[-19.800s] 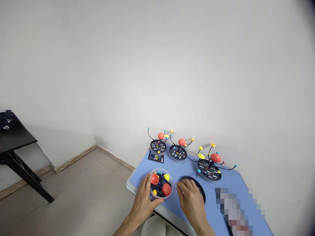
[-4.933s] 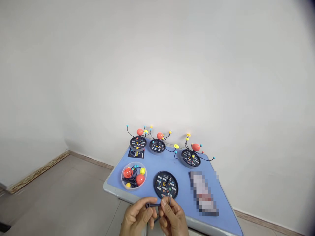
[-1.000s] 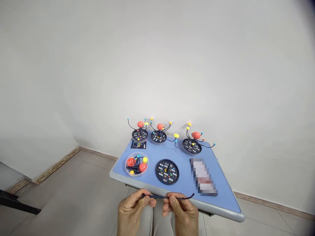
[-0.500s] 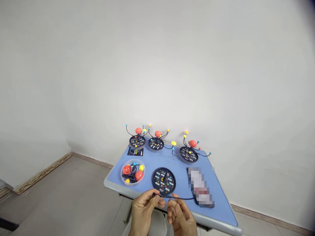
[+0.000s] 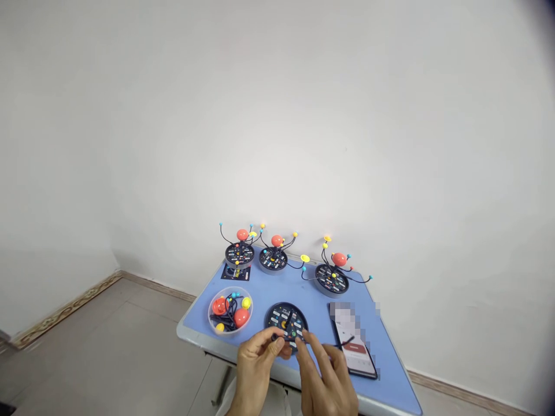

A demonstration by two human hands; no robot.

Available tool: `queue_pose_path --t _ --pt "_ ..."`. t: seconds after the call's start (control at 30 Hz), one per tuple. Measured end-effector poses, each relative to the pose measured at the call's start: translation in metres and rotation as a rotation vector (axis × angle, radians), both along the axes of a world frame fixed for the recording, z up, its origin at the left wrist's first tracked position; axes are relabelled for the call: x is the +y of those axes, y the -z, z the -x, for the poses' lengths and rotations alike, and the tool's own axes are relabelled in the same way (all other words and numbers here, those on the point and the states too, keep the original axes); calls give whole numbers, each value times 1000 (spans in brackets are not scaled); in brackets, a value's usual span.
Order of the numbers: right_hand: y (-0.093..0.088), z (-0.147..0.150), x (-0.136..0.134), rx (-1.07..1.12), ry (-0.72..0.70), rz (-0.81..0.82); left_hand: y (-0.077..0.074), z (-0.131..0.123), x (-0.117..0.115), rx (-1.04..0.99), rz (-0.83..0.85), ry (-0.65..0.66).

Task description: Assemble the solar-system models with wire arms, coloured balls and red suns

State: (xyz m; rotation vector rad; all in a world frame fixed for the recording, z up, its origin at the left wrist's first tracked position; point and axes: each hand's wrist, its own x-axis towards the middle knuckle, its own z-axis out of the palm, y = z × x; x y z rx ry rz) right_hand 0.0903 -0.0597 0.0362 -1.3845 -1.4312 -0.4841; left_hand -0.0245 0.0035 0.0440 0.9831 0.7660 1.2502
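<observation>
My left hand (image 5: 255,364) pinches the thick end of a thin black rod (image 5: 347,341) between thumb and fingers. The rod runs to the right and its far end bends upward over the phone. My right hand (image 5: 325,370), back facing up, has its fingers stretched and apart across the middle of the rod; its thumb is hidden and I cannot tell whether it touches the rod. Just behind the hands lies a round black base (image 5: 274,313) with a printed face and a short black post standing in it. My fingers cover its near edge.
On the blue table (image 5: 217,287), a clear round tub (image 5: 250,320) holds balls and black rods. Three assembled planet models (image 5: 240,254) (image 5: 273,260) (image 5: 332,280) stand along the back with arms jutting out. A card (image 5: 234,274) and a phone (image 5: 362,364) lie there too.
My right hand has turned from palm inward to back up, its fingers now stretched over the rod. The left hand keeps its pinch. The view has shifted slightly.
</observation>
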Motion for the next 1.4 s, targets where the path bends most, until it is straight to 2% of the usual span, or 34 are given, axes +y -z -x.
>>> queue_pose_path --t 0.07,0.17,0.27,0.5,0.63,0.87,1.17,1.4 --pt "-13 -12 8 -291 -1 63 -4 -9 6 -5 -7 37" --pt "-29 -28 20 -434 3 90 -5 -21 17 31 -7 93" --pt "-35 -38 31 -419 20 151 -3 -28 30 135 -60 138" --pt "-28 -56 55 -338 23 284 8 -28 50 514 -369 12" --pt "-23 -61 63 -331 9 318 16 -30 54 617 -482 1" --pt "-16 -67 71 -335 -2 421 18 -36 61 687 -567 39" --pt "-16 -72 79 -420 -37 487 19 -36 64 740 -537 48" --pt "-20 -71 80 -487 -30 554 6 -32 67 783 -522 73"
